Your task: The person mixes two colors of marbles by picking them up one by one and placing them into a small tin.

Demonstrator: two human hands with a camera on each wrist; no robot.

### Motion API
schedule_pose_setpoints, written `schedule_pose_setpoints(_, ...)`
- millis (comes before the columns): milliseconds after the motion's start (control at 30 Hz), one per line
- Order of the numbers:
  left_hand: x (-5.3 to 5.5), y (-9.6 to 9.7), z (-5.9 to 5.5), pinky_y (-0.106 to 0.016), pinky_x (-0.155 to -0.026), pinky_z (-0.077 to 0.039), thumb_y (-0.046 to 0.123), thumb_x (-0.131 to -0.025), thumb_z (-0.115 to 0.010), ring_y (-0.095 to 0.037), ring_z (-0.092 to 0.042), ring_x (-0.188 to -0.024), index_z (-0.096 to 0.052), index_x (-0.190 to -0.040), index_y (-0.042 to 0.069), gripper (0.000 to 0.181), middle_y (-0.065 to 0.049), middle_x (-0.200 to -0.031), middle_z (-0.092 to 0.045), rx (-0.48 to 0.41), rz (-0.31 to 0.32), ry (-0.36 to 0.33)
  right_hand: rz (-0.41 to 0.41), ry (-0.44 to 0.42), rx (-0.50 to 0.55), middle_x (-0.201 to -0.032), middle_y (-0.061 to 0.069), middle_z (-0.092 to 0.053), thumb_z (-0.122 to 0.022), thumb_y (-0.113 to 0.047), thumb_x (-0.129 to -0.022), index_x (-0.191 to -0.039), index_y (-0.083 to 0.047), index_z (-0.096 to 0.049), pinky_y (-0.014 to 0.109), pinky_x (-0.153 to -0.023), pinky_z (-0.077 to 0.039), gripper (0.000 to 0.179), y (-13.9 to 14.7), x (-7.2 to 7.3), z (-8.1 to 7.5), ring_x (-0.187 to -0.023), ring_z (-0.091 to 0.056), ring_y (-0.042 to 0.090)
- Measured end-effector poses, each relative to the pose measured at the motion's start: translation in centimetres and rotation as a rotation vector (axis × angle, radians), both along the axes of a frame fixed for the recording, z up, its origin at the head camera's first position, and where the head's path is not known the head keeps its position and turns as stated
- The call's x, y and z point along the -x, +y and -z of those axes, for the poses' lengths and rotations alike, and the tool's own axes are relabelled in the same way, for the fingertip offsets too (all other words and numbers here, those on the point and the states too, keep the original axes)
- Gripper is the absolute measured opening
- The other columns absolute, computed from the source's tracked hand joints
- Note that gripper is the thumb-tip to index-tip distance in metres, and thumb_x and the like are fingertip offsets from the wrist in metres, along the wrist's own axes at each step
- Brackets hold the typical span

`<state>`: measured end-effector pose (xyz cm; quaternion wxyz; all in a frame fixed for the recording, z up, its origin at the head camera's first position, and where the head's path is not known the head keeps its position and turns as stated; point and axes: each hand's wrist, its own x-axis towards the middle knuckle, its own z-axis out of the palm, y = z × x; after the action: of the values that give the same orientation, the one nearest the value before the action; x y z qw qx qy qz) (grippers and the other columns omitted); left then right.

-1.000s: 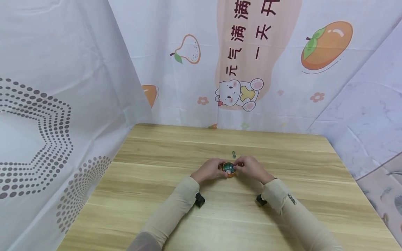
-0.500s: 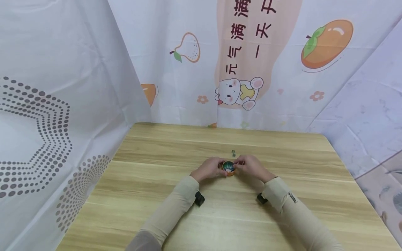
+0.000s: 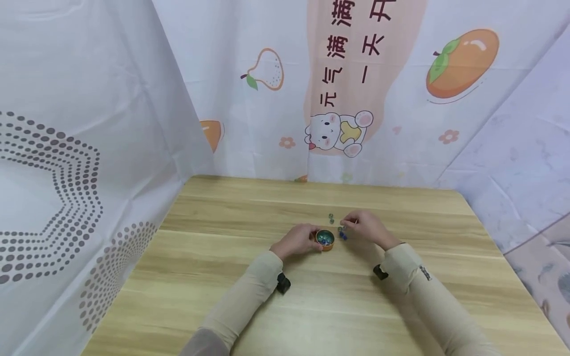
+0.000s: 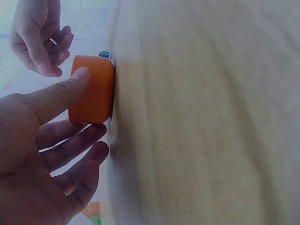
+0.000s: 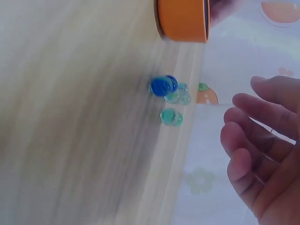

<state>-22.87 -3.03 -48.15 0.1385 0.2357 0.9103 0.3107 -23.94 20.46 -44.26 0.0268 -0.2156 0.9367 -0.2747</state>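
A small round orange bowl (image 3: 327, 248) with a green inside stands on the table, some blue and clear pieces inside it. My left hand (image 3: 296, 241) grips it from the left, its thumb (image 4: 70, 89) against the orange wall and fingers behind. Just right of the bowl, blue and green glass marbles (image 3: 342, 233) lie in a small cluster. Over these, raised off the table, is my right hand (image 3: 366, 228). The right wrist view shows its fingers (image 5: 243, 136) loosely bent with nothing between them, apart from a blue marble (image 5: 161, 86) and a green marble (image 5: 170, 117).
Farther back, two greenish marbles (image 3: 331, 218) lie behind the bowl. The wooden table (image 3: 249, 207) ends at a printed curtain (image 3: 267, 113) at the back, and a dotted white cloth (image 3: 133, 123) hangs along the left.
My right hand has left the bowl's rim and moved right and a little back. Marbles beside the bowl now show. The left hand keeps holding the bowl in place.
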Motion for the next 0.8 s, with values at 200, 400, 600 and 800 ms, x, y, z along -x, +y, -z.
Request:
schedule_pose_setpoints(200, 0.0, 0.1, 0.1, -0.024, -0.081, -0.048, 0.026, -0.082, -0.079, -0.008, -0.059, -0.089, -0.064, -0.128, 0.015, 0.05, 0.003, -0.103, -0.069, 0.006, -0.001, 0.007, 0.009, 0.006, -0.022, -0.088, 0.009, -0.073, -0.063, -0.019, -0.094, -0.096, -0.004, -0.076, 0.032, -0.065, -0.048, 0.019, 0.1, 0.3, 0.2, -0.071, -0.06, 0.014)
schedule_pose_setpoints(400, 0.2, 0.0, 0.1, -0.025, -0.083, -0.048, 0.026, -0.083, -0.079, -0.008, -0.06, -0.091, -0.062, -0.131, 0.016, 0.052, 0.004, -0.105, -0.069, 0.003, -0.012, -0.004, -0.009, -0.015, -0.041, -0.092, 0.013, -0.074, -0.063, -0.014, -0.093, -0.098, -0.001, -0.075, 0.037, -0.071, -0.053, 0.018, -0.1, 0.5, 0.5, -0.078, -0.066, 0.019)
schedule_pose_setpoints(600, 0.3, 0.0, 0.2, -0.025, -0.082, -0.048, 0.027, -0.083, -0.078, -0.007, -0.059, -0.091, -0.062, -0.13, 0.017, 0.051, 0.005, -0.104, -0.068, -0.005, -0.013, -0.01, -0.002, -0.048, -0.078, -0.087, 0.011, -0.072, -0.064, -0.013, -0.091, -0.092, -0.001, -0.075, 0.034, -0.068, -0.051, 0.016, -0.3, 0.7, 0.8, -0.075, -0.062, 0.016)
schedule_pose_setpoints(800, 0.3, 0.1, 0.3, -0.024, -0.08, -0.047, 0.028, -0.083, -0.078, -0.006, -0.058, -0.088, -0.063, -0.129, 0.017, 0.05, 0.006, -0.101, -0.068, -0.004, -0.005, -0.01, -0.001, -0.097, -0.082, -0.085, 0.009, -0.073, -0.068, -0.014, -0.089, -0.089, -0.003, -0.075, 0.034, -0.071, -0.053, 0.013, -0.1, 0.6, 1.3, -0.076, -0.063, 0.015)
